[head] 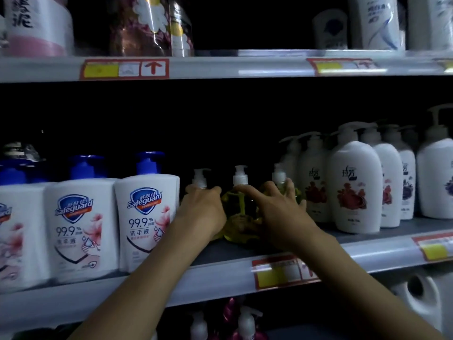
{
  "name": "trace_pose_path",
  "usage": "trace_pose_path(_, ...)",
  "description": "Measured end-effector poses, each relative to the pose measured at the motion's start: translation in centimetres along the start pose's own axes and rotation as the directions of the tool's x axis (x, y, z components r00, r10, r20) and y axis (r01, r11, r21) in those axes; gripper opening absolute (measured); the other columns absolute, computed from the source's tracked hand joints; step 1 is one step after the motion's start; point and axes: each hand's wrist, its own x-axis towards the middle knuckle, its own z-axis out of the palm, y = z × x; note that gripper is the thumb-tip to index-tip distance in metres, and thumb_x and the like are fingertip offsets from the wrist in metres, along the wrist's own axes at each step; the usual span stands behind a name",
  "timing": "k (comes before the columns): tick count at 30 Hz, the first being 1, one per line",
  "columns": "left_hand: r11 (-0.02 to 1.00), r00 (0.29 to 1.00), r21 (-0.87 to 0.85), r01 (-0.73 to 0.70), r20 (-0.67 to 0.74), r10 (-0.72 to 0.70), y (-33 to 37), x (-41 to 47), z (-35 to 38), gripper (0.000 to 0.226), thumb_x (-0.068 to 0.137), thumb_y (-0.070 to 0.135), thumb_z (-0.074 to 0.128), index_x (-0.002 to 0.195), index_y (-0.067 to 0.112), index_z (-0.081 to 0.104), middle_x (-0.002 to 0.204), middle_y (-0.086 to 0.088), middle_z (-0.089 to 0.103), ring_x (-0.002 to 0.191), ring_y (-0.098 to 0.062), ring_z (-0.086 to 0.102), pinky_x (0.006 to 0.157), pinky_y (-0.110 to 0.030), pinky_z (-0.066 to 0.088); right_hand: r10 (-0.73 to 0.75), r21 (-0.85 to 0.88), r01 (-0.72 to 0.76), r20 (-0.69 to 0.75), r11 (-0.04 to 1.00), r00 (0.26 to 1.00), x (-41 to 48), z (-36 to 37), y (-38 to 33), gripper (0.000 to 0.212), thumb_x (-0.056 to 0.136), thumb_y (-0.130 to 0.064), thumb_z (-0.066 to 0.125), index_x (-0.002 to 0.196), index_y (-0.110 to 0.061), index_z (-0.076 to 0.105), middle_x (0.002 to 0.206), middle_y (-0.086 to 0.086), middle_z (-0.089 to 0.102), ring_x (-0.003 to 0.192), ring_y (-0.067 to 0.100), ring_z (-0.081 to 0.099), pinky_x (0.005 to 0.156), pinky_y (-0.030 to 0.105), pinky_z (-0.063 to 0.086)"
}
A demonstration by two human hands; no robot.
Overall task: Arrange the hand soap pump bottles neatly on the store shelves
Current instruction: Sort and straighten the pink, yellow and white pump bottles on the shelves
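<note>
Three small yellow-green pump bottles stand in a row on the middle shelf (245, 271). My left hand (203, 212) grips the left bottle (201, 179), hiding its body. The middle bottle (239, 212) shows between my hands, with my right index finger touching its shoulder. My right hand (279, 212) wraps the right bottle (279, 176), fingers spread over its front. Only the white pump heads of the outer two bottles show clearly.
White Safeguard soap bottles with blue pumps (147, 217) stand close on the left. White lotion pump bottles (353, 187) crowd the right. The shelf back is dark. Price tags (282, 271) line the shelf edge. More bottles sit on the shelves above and below.
</note>
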Motion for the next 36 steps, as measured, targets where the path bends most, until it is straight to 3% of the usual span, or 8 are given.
trace_pose_path(4, 1.000, 1.000, 0.025, 0.011, 0.006, -0.011, -0.1, -0.1, 0.3, 0.055, 0.093, 0.017, 0.052, 0.143, 0.031, 0.033, 0.136, -0.020, 0.029, 0.113, -0.036, 0.050, 0.085, -0.035, 0.045, -0.051, 0.321, 0.106, -0.177, 0.941, 0.983, -0.2, -1.4, 3.7, 0.072, 0.084, -0.031, 0.069, 0.138, -0.054, 0.027, 0.149, -0.003, 0.015, 0.136, 0.029, 0.031, 0.103, 0.030, 0.044)
trace_pose_path(8, 0.999, 1.000, 0.038, 0.014, -0.011, -0.014, 0.0, -0.1, 0.7, 0.055, 0.092, 0.015, 0.055, 0.141, 0.030, 0.035, 0.134, -0.021, 0.030, 0.109, -0.036, 0.052, 0.077, -0.032, 0.041, 0.003, 0.197, 0.011, -0.066, 0.980, 0.998, 0.4, -1.2, 6.2, 0.069, 0.081, -0.017, 0.074, 0.136, -0.042, 0.040, 0.148, 0.007, 0.010, 0.128, 0.035, 0.039, 0.097, 0.022, 0.042)
trace_pose_path(12, 0.999, 1.000, 0.028, 0.016, 0.002, -0.016, 0.0, -0.3, 0.6, 0.055, 0.093, 0.021, 0.056, 0.142, 0.029, 0.034, 0.138, -0.024, 0.026, 0.111, -0.037, 0.052, 0.079, -0.033, 0.042, -0.018, 0.251, 0.018, -0.001, 0.968, 1.000, 1.0, -1.0, 6.9, 0.057, 0.084, -0.012, 0.069, 0.128, -0.040, 0.047, 0.140, 0.007, 0.018, 0.123, 0.034, 0.039, 0.072, 0.007, 0.044)
trace_pose_path(17, 0.999, 0.999, 0.026, -0.030, 0.033, 0.029, 0.0, -0.8, 0.7, 0.083, 0.079, 0.068, 0.056, 0.146, 0.026, 0.029, 0.145, -0.024, 0.023, 0.123, -0.038, 0.045, 0.096, -0.038, 0.043, 0.027, 0.309, -0.037, 0.038, 0.950, 0.999, 0.8, -2.0, 6.7, 0.053, 0.078, -0.031, 0.076, 0.124, -0.038, 0.050, 0.135, 0.004, 0.023, 0.118, 0.031, 0.043, 0.090, 0.027, 0.050)
trace_pose_path(20, 1.000, 1.000, 0.025, -0.005, 0.003, 0.005, 0.4, -1.1, 1.1, 0.090, 0.076, 0.074, 0.053, 0.147, 0.026, 0.026, 0.151, -0.027, 0.014, 0.128, -0.041, 0.040, 0.098, -0.039, 0.043, 0.041, 0.270, -0.026, -0.048, 0.963, 0.998, 0.3, -1.7, 7.1, 0.062, 0.075, -0.029, 0.078, 0.128, -0.031, 0.044, 0.139, 0.010, 0.024, 0.123, 0.036, 0.043, 0.085, 0.026, 0.049)
trace_pose_path(24, 1.000, 1.000, 0.025, 0.008, -0.026, -0.007, 0.8, -1.0, 1.6, 0.090, 0.077, 0.075, 0.050, 0.148, 0.026, 0.023, 0.154, -0.029, 0.003, 0.130, -0.043, 0.041, 0.096, -0.039, 0.045, 0.074, 0.325, -0.080, 0.029, 0.942, 0.997, 0.1, -0.7, 6.9, 0.090, 0.073, -0.028, 0.080, 0.143, -0.043, 0.024, 0.148, 0.020, 0.016, 0.130, 0.048, 0.034, 0.100, 0.048, 0.043)
trace_pose_path(31, 0.997, 0.998, 0.070, 0.013, -0.061, -0.009, 1.1, -1.2, 2.0, 0.085, 0.079, 0.075, 0.047, 0.147, 0.029, 0.023, 0.154, -0.028, 0.000, 0.123, -0.042, 0.048, 0.085, -0.035, 0.049, -0.014, 0.297, -0.035, 0.163, 0.954, 0.987, 1.4, -1.5, 7.6, 0.063, 0.083, -0.023, 0.071, 0.128, -0.047, 0.034, 0.132, 0.010, 0.031, 0.119, 0.038, 0.040, 0.085, 0.028, 0.045)
trace_pose_path(36, 0.998, 0.999, 0.053, 0.031, -0.021, -0.030, 1.0, -1.3, 1.7, 0.088, 0.079, 0.075, 0.048, 0.148, 0.028, 0.022, 0.154, -0.031, -0.002, 0.122, -0.043, 0.048, 0.083, -0.036, 0.047, -0.002, 0.318, -0.078, 0.244, 0.945, 0.970, 0.1, -2.4, 6.9, 0.068, 0.083, -0.020, 0.068, 0.127, -0.057, 0.031, 0.136, 0.011, 0.033, 0.120, 0.036, 0.044, 0.090, 0.038, 0.049)
